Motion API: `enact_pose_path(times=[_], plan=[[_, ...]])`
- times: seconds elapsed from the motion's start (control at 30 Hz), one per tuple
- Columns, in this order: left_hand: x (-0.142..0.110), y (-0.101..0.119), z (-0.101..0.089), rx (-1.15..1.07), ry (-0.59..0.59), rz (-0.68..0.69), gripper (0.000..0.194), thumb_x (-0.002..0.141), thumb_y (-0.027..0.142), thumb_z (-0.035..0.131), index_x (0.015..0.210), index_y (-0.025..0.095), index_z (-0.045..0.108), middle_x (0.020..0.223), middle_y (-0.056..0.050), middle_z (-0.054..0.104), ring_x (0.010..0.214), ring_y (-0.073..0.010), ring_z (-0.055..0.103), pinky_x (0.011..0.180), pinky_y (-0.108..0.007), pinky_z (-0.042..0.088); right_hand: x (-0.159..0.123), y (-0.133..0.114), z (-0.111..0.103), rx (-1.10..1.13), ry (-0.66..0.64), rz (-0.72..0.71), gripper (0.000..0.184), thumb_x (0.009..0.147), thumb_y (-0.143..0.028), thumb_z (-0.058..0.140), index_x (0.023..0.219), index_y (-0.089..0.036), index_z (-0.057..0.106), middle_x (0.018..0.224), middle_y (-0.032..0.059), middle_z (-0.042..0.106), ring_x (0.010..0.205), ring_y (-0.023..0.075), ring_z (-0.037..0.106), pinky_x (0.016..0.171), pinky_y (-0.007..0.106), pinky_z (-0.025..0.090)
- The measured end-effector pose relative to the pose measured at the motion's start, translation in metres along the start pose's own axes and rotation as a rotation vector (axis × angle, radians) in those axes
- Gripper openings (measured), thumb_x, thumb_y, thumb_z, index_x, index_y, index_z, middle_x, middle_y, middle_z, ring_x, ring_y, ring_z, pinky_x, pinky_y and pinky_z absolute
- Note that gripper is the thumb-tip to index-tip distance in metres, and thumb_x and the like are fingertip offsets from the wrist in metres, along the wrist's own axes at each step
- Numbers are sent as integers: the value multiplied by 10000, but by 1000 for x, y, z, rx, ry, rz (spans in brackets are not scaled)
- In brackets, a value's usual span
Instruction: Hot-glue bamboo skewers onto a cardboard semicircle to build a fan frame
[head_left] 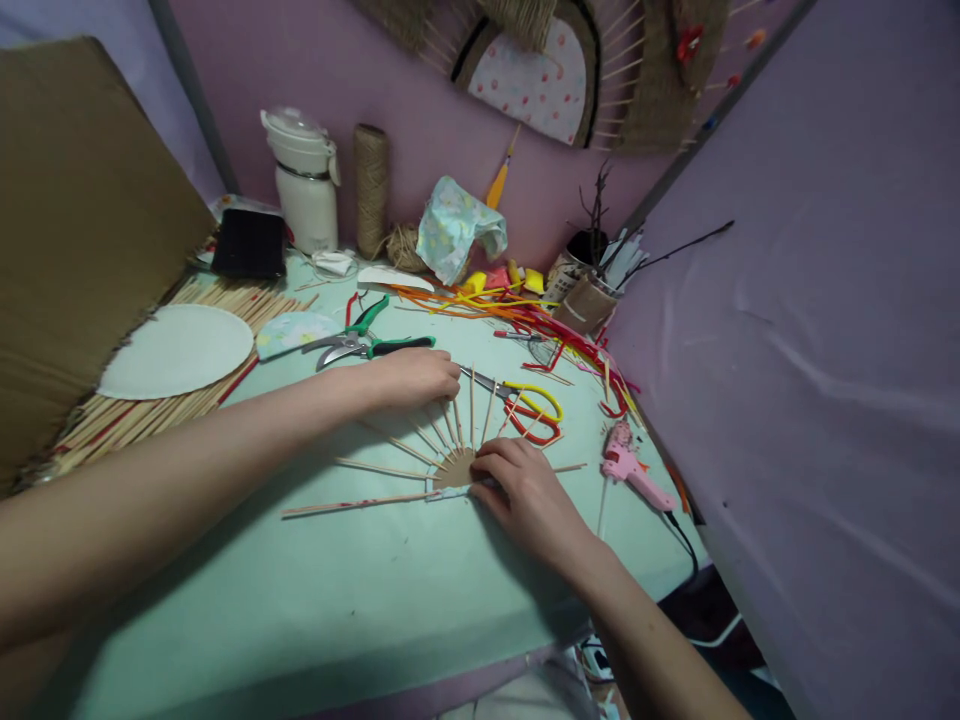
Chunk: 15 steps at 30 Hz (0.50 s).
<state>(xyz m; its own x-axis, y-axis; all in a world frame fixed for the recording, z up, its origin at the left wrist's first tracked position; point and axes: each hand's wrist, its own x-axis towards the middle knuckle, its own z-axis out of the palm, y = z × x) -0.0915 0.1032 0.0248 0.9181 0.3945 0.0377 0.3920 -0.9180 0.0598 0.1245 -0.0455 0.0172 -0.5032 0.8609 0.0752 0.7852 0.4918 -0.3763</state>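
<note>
A cardboard half-circle [455, 470] lies on the table with thin wooden sticks [386, 469] fanning out from it. Pale blue patterned cloth shows along its lower edge. My right hand [525, 490] is closed over the right part of this half-circle, fingers on top and thumb at the straight edge, hiding some stick bases. Beyond the fan, my left hand [418, 379] is closed with its fingertips at the outer end of an upper stick; the exact grip is partly hidden. Scissors [532, 400] with yellow and red handles lie just behind the sticks.
Green-handled pruning shears [367, 345] lie behind my left forearm. A pink glue gun [634, 470] with a cord is at the right. Left are a white oval [180, 350] and a stick pile [251, 300]. Twine [371, 190], a white flask [306, 190] and colourful strips [450, 300] stand behind.
</note>
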Motion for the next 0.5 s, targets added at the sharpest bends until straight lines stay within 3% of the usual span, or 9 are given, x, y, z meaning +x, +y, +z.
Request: enact_pose_path(times=[0.3,0.5], plan=[[0,1,5,64,9,80,175,834,82,601,768,211,701,841,-73,700,868,-224,590,698,-326,424,1,0,-1,-9,-20,-3,65,923,-176,654,985,-187,671,1084,85,669,970,230,580,864,394,478],[-3,3,5,-9,13,46,181,832,76,607,726,207,673,799,-59,682,779,-195,590,671,-310,419,1,-1,-1,-21,-17,-14,64,932,-182,641,991,-187,667,1082,88,667,966,223,577,852,378,470]])
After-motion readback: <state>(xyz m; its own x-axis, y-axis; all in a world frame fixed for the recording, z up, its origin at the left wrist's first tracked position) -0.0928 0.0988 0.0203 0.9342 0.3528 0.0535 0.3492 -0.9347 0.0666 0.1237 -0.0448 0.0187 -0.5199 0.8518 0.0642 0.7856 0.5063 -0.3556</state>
